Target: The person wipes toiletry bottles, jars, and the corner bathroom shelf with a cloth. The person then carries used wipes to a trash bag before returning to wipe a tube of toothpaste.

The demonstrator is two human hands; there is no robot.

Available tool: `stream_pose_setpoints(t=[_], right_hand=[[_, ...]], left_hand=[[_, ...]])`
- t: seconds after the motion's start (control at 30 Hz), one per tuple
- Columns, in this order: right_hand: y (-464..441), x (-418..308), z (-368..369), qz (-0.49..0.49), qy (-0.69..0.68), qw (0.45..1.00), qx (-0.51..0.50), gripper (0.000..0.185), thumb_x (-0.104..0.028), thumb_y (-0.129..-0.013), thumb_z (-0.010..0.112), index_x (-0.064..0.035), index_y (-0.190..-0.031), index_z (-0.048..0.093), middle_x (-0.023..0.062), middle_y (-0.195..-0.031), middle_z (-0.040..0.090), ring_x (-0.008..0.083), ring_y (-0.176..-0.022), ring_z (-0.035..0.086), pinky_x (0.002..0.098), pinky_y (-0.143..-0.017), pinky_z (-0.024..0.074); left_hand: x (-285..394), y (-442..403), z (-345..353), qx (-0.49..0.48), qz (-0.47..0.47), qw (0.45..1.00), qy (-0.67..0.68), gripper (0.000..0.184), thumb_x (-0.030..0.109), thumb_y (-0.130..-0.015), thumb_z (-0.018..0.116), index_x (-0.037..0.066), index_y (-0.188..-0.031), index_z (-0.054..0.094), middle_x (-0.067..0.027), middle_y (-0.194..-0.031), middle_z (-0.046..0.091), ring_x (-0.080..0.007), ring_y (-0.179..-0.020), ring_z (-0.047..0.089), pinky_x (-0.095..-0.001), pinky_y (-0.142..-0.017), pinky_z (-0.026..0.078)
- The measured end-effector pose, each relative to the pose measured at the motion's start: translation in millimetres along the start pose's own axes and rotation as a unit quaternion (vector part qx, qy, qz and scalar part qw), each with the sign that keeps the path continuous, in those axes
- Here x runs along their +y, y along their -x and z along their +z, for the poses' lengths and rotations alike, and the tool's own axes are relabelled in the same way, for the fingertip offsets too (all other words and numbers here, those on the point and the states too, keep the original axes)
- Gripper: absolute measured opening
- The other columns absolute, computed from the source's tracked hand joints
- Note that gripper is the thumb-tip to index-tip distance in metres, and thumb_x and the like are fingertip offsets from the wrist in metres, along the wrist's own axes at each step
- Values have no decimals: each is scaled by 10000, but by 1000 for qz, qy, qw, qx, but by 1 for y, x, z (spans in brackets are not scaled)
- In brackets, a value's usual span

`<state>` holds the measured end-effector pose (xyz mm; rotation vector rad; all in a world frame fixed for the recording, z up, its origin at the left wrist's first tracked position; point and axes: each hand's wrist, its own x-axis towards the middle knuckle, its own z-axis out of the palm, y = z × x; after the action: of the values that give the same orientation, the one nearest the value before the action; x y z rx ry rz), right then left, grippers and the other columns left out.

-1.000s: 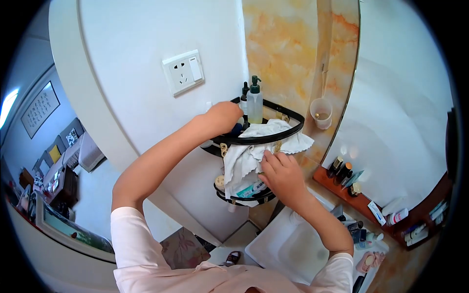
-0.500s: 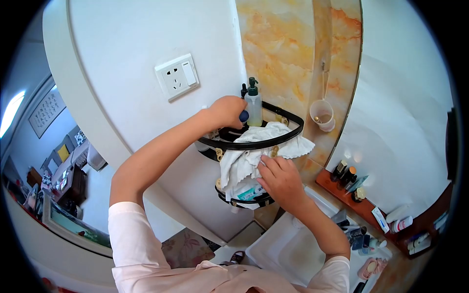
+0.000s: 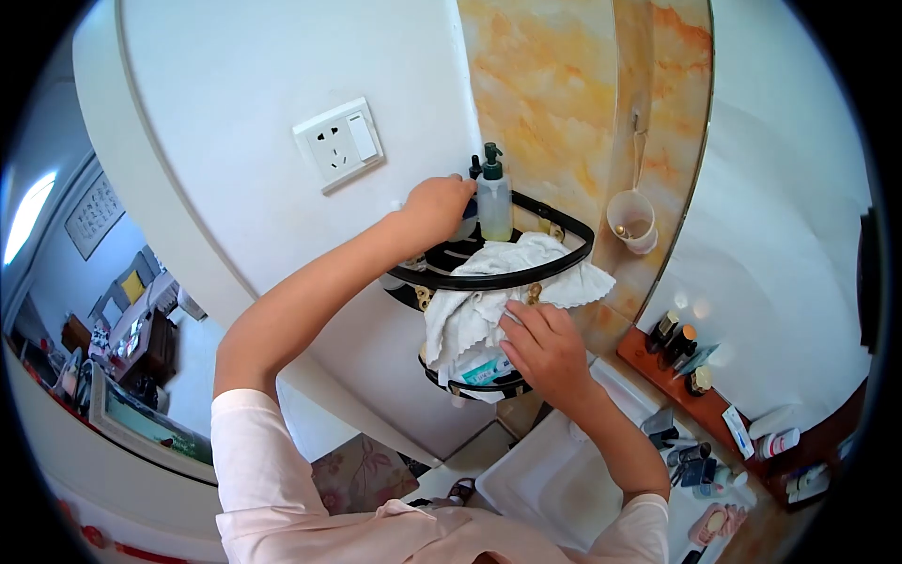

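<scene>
A black corner rack (image 3: 512, 279) with two tiers hangs where the white wall meets the marbled tiles. My left hand (image 3: 440, 209) is closed on a dark-capped item at the back left of the upper tier; the fingers mostly hide it. Right beside it stand a clear pump bottle (image 3: 494, 202) with a green top and a dark dropper bottle (image 3: 474, 169). A white cloth (image 3: 470, 315) drapes over the upper rim and hangs down in front. My right hand (image 3: 545, 348) pinches the cloth's hanging part. Below, a white and teal packet (image 3: 484, 371) lies in the lower tier.
A socket plate (image 3: 339, 145) is on the wall at the left. A cup (image 3: 631, 221) hangs on the tiles. Bottles stand on a wooden ledge (image 3: 672, 385) by the mirror, above a white sink (image 3: 554, 479). A doorway opens on the far left.
My left hand has moved a dark-blue-capped item back beside the pump bottle, exposing more of the upper tier's slats. My right hand remains at the cloth. The view has shifted slightly.
</scene>
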<state>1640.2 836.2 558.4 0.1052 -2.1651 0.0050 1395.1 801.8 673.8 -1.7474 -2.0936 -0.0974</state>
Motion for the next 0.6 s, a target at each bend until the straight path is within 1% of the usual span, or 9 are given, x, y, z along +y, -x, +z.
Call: stream_pose_setpoints(t=[0.07, 0.13, 0.17, 0.2, 0.27, 0.33, 0.4, 0.5, 0.6], right_hand=[[2, 3, 0, -1, -15, 1000, 1, 375, -128, -694, 708, -39, -1042, 601, 104, -1120, 579, 241, -904, 534, 360, -779, 433], [3, 4, -8, 16, -58, 998, -11, 380, -107, -713, 694, -37, -1072, 595, 114, -1143, 575, 257, -943, 545, 373, -813, 440], [3, 4, -12, 24, -80, 996, -16, 383, -96, -722, 687, -35, -1088, 592, 119, -1154, 573, 266, -962, 550, 379, -830, 444], [6, 7, -17, 40, -81, 996, 14, 385, -81, -730, 675, -31, -1101, 585, 128, -1164, 570, 283, -987, 551, 387, -850, 444], [16, 17, -27, 69, -86, 991, 72, 390, -51, -747, 652, -23, -1127, 572, 145, -1183, 565, 317, -1036, 552, 404, -890, 444], [14, 32, -35, 106, -62, 991, 51, 391, -28, -759, 631, -12, -1143, 561, 164, -1175, 568, 343, -1071, 542, 418, -910, 441], [9, 44, -31, 125, -35, 991, 15, 399, -17, -774, 615, -5, -1167, 546, 179, -1169, 569, 361, -1086, 536, 426, -919, 441], [0, 59, -15, 113, -16, 993, -38, 422, -24, -798, 598, -4, -1212, 519, 196, -1167, 568, 371, -1088, 531, 431, -919, 441], [-16, 64, -7, 90, -44, 993, -66, 449, -32, -816, 583, -13, -1255, 491, 207, -1171, 564, 374, -1099, 526, 436, -922, 438]], left_hand=[[12, 4, -8, 14, -12, 999, -39, 303, 62, -720, 694, 48, -998, 573, -150, -969, 577, -339, -867, 588, -428, -725, 477], [15, 12, -25, 36, -12, 997, -63, 291, 69, -726, 694, 54, -989, 570, -144, -959, 569, -334, -823, 588, -432, -687, 472], [21, 25, -38, 105, 12, 994, -33, 263, 60, -726, 689, 54, -963, 575, -140, -911, 566, -334, -777, 580, -424, -660, 470], [31, 45, -53, 173, 35, 984, -3, 236, 51, -726, 685, 54, -938, 580, -136, -863, 563, -334, -732, 572, -416, -634, 467], [53, 91, -74, 215, 50, 973, 65, 179, 19, -721, 672, 30, -876, 582, -124, -805, 579, -314, -710, 579, -385, -605, 473], [67, 135, -63, 251, 139, 948, 135, 182, 38, -728, 642, 16, -903, 592, -110, -834, 605, -319, -733, 599, -373, -588, 491], [78, 161, -25, 216, 199, 940, 173, 309, 59, -720, 655, -21, -1015, 609, -140, -1008, 621, -308, -883, 625, -355, -689, 521], [93, 155, 9, 206, 194, 951, 126, 507, 64, -710, 695, -37, -1182, 541, -210, -1192, 544, -387, -1141, 523, -429, -910, 460], [101, 139, 19, 134, 91, 975, 150, 679, 122, -735, 699, -28, -1331, 409, -252, -1365, 382, -437, -1306, 324, -503, -1050, 312]])
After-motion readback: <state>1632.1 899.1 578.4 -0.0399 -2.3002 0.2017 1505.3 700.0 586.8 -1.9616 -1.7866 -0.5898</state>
